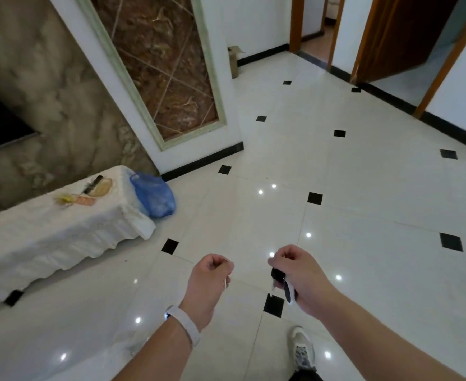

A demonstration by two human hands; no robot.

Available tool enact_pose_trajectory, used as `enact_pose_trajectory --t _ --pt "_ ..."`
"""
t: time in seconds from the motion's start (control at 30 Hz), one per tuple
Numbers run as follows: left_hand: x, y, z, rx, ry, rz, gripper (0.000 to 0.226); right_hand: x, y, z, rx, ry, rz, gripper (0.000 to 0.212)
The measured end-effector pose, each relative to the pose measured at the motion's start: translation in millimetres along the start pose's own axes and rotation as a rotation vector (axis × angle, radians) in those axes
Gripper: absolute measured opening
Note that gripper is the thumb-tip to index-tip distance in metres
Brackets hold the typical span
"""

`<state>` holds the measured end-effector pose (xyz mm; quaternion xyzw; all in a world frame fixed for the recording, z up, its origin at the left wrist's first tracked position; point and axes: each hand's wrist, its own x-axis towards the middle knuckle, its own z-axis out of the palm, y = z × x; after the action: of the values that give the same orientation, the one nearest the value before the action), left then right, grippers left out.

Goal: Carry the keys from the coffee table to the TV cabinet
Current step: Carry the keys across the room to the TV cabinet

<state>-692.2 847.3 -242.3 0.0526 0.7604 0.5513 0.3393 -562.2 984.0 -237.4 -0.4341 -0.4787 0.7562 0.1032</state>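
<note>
Tiled floor (363, 202) beneath right hand (300, 276) gripping keys (281, 281).

dark keys (282, 284), dangling from right hand (300, 276)

We see a blue plastic bag (155, 198) on the floor (363, 215), touching the right end of the cloth-covered bench (47, 237). Near that bench's far right corner lie a black comb (91, 185), a tan oval dish (101, 187) just beside it, and small yellow and orange items (73, 199). A cardboard box (234, 60) stands against the far wall.
</note>
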Motion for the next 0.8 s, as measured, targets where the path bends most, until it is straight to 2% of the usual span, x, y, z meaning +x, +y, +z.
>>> enact_pose_trajectory --t 0.2,0.33,0.53,0.8 --pt "47 53 27 0.010 0.157 0.080 0.010 68 -73 0 -0.189 -0.136 -0.165 0.009" --pt "61 75 23 0.016 0.240 0.110 0.008 98 -97 20 -0.260 -0.196 -0.197 0.010" --pt "94 83 -22 0.001 0.356 0.097 0.007 137 -110 75 -0.356 -0.295 -0.208 0.009" --pt "174 66 -102 -0.064 0.355 0.017 0.008 195 -106 169 -0.457 -0.273 -0.145 0.007"
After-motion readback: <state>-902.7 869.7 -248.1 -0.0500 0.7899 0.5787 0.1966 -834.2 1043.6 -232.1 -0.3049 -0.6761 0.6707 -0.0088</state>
